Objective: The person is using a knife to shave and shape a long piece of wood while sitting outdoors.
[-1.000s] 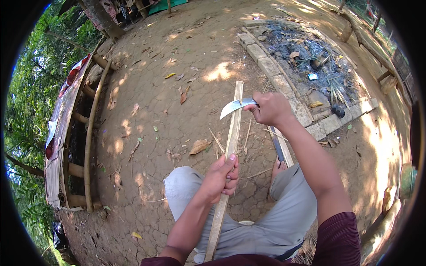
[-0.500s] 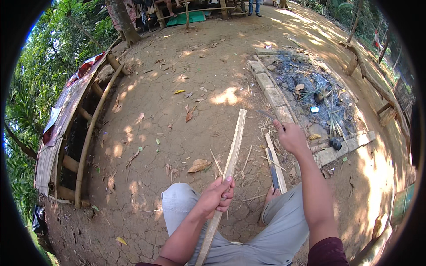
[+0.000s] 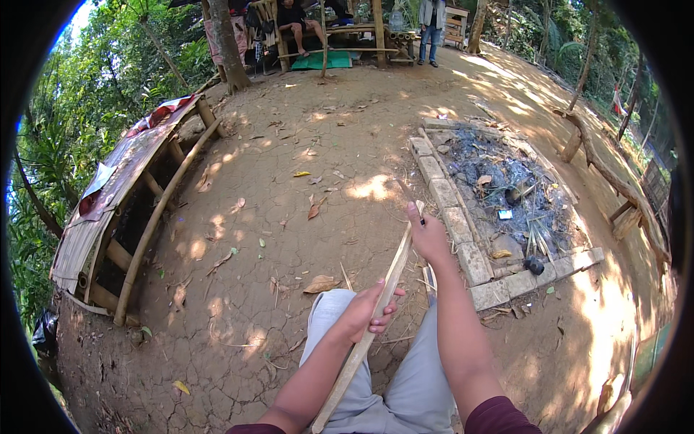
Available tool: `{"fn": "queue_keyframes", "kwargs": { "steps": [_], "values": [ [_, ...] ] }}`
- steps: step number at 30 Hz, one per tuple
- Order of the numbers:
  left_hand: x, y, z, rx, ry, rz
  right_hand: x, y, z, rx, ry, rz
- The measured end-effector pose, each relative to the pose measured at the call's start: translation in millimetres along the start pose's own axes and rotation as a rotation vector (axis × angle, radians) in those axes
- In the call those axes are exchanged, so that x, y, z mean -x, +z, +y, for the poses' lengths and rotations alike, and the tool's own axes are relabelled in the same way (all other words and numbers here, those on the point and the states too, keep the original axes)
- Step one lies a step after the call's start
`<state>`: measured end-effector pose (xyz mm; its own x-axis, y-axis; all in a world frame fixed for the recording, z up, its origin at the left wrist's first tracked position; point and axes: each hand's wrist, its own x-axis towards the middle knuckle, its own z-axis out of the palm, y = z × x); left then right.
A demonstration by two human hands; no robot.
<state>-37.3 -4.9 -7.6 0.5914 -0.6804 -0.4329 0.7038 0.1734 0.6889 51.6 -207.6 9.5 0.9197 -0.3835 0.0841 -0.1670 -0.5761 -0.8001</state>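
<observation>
A long pale strip of split wood (image 3: 396, 269) runs from my lap up and away to the right. My left hand (image 3: 367, 312) is closed around its middle. At the strip's far end, my right hand (image 3: 430, 237) grips a knife, whose blade (image 3: 406, 191) points away just past the tip. Whether the blade's edge touches the wood is hidden by the hand. Between my knees and the hearth, other wood pieces (image 3: 429, 281) lie on the ground, mostly covered by my right arm and leg.
A block-edged fire pit (image 3: 473, 262) with ash and a dark pot (image 3: 519, 194) lies to the right. A low bamboo bench (image 3: 148, 206) stands at left. Dry leaves (image 3: 322, 284) dot the cracked soil. Two people are far off near a shelter with a green mat (image 3: 322, 61).
My right hand with the knife has come left, from beside the strip to its far end. The strip leans more to the right, my knees are closer together, and the view has tilted up.
</observation>
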Motion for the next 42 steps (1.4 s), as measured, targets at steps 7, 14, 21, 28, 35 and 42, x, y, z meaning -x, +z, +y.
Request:
{"fn": "queue_keyframes", "kwargs": {
  "steps": [7,14,21,28,35,42],
  "values": [
    [16.6,-1.7,-20.2,0.096,0.011,-0.184,34.8,23.0,4.1,-0.460,0.071,0.352],
    [30.4,-22.0,-45.9,0.213,-0.025,-0.176,57.9,17.6,26.4,-0.115,-0.057,0.052],
    [36.0,-50.3,10.3,0.130,-0.134,-0.017,76.3,-23.7,35.7,-0.019,-0.030,-0.029],
    [49.1,-59.8,52.1,-0.053,-0.218,0.204,77.2,-22.9,14.6,-0.042,-0.053,-0.065],
    [56.2,-38.4,56.1,-0.174,-0.118,0.230,91.7,20.1,-15.1,-0.050,-0.178,-0.202],
    [5.1,3.1,67.8,-0.188,0.105,0.042,84.9,3.3,-14.3,0.060,-0.353,-0.178]
  ]
}}
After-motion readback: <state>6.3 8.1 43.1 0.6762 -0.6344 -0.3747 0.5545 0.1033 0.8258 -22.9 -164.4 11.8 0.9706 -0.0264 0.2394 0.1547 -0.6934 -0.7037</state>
